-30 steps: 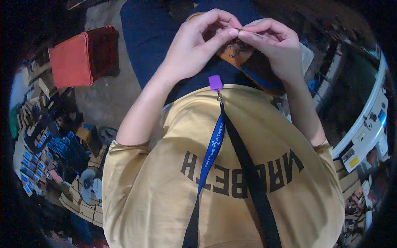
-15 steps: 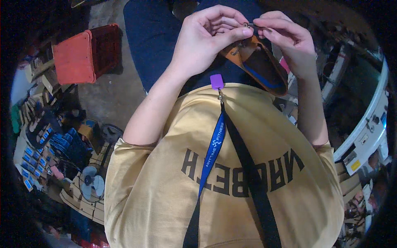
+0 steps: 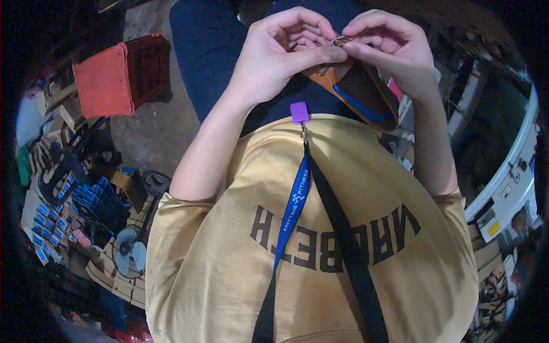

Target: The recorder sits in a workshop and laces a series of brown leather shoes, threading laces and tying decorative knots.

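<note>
Above my lap, both hands meet at a small metal ring. My left hand pinches the ring from one side between thumb and forefinger, its other fingers curled behind. From the other side my right hand closes thumb and forefinger on the same ring. Just below the fingertips lies a tan and dark brown leather piece with a metal fitting at its upper left and a blue strip along its inside. How the ring joins the leather is hidden by my fingers.
A blue and black lanyard with a purple tag rests on my yellow shirt. An orange-red plastic crate stands on the floor at left. A small fan sits lower left, among boxes. A white curved panel is at right.
My right fingers have moved in closer to the left ones, and the ring now sits between both pinches. The leather piece has shifted slightly and shows more of its blue strip.
</note>
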{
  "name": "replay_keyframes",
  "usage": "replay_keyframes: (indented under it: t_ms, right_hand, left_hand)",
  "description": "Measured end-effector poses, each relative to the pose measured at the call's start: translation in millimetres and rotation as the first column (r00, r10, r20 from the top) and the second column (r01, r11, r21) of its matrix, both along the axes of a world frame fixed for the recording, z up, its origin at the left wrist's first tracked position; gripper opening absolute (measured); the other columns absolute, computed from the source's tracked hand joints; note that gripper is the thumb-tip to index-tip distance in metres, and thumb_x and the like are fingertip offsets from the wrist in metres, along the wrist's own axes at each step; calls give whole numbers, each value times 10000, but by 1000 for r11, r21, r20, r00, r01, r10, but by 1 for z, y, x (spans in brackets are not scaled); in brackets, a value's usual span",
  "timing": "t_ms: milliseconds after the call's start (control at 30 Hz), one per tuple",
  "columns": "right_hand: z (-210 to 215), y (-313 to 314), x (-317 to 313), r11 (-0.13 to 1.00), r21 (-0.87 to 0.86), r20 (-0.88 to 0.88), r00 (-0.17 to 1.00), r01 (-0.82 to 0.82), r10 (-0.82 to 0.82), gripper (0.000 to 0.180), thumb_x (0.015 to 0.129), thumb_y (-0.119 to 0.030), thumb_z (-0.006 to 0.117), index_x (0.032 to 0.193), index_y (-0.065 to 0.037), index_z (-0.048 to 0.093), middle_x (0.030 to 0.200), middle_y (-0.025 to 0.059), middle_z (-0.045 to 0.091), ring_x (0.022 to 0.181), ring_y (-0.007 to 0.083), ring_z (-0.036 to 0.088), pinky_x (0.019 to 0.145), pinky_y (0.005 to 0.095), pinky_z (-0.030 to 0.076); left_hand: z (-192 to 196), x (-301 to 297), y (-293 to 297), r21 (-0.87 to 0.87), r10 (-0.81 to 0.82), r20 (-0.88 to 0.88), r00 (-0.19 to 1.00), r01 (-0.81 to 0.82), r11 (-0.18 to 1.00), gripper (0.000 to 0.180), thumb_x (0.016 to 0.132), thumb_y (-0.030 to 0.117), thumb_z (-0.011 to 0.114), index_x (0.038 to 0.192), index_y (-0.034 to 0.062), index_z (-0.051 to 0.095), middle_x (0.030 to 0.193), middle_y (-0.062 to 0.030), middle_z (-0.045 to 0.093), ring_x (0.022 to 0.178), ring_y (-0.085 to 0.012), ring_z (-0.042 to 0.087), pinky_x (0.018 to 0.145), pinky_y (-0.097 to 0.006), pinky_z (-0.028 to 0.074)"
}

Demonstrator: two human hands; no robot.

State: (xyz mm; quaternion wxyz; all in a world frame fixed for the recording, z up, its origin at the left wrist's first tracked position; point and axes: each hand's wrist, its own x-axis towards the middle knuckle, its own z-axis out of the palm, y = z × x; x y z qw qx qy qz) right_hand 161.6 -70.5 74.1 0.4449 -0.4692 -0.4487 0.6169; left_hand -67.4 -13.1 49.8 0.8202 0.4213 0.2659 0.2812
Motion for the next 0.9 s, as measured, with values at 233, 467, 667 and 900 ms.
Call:
replay_keyframes:
  t_ms: [233,467,667,900]
  right_hand:
    - [-1,2,8,997,50,203,978,-65,53,144,896,81,736,1039,64,737,1074,130,696,978,173,702,897,294,594]
    - [0,1,0,994,111,234,972,-12,-15,156,888,51,763,1041,65,737,1074,122,713,986,170,710,885,276,589]
    - [19,6,-12,985,172,305,951,-2,-52,121,884,-16,797,992,7,749,974,85,729,880,111,693,767,234,554]
    - [20,4,-11,986,153,290,951,68,-110,83,868,-9,809,926,21,758,969,80,731,846,108,695,739,238,564]
  left_hand:
    - [-5,-2,-4,119,35,-24,999,-32,992,228,900,25,796,1097,-34,699,1022,-96,748,929,-121,730,843,-228,577]
    - [0,-1,-6,166,142,-37,989,-134,977,221,897,-22,777,1105,-42,704,1029,-110,753,954,-144,740,885,-267,608]
    - [1,-1,-7,238,145,-56,988,-128,963,223,904,-8,774,1113,-45,706,1042,-113,754,966,-157,745,898,-272,607]
    - [6,1,-9,283,166,-94,982,-133,950,228,912,5,770,1127,-39,707,1050,-111,755,972,-152,743,901,-270,604]
